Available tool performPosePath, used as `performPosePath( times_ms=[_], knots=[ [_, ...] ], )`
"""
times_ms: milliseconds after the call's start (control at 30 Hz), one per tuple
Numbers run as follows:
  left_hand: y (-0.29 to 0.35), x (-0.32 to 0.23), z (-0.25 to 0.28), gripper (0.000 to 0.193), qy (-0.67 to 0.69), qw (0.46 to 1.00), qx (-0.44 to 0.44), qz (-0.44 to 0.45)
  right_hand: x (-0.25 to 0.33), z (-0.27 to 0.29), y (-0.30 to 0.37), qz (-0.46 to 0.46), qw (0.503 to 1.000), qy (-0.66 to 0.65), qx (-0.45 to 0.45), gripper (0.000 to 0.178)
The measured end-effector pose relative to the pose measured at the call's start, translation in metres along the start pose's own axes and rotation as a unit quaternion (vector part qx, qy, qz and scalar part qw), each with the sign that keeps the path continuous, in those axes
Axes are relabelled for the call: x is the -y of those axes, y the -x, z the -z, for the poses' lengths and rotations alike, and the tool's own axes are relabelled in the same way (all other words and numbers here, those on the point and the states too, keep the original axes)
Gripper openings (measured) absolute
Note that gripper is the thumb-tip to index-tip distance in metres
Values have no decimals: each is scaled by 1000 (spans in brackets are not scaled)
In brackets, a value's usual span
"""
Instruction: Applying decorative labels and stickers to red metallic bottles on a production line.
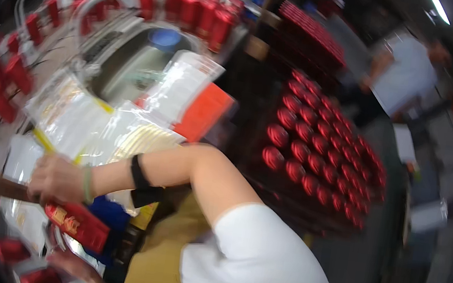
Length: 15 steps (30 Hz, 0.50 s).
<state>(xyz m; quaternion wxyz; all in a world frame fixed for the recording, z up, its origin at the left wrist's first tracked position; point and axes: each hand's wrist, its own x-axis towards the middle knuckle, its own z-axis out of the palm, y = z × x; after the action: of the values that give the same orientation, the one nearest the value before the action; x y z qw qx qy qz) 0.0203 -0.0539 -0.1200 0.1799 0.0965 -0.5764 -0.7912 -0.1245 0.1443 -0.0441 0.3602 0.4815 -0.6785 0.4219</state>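
My right hand, smeared by motion, reaches left from a white sleeve. Its fingers look curled, but what they hold cannot be made out. Just below it, touching or nearly so, lies a tilted red canister with gold print. A brown bar-like shape runs up to the same hand from the left; its kind is unclear. My left hand is low in the picture, beneath the canister, its fingers blurred. Beside it are more red canisters. Something blue sits behind the tilted one.
Shiny clear-covered sheets and an orange-red sheet lie on the bench by a metal sink. Red canisters crowd the far side. Rows of round red lids stand at right. A person in white is beyond them.
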Motion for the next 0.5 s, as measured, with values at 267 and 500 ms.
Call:
performPosePath(
  times_ms=[267,500],
  knots=[
    [31,1,-51,80,-15,998,55,7,75,42,42,-54,983,-117,133,24],
    [20,-5,-84,63,-189,975,115,24,15,120,29,-306,947,19,-92,26]
  ],
)
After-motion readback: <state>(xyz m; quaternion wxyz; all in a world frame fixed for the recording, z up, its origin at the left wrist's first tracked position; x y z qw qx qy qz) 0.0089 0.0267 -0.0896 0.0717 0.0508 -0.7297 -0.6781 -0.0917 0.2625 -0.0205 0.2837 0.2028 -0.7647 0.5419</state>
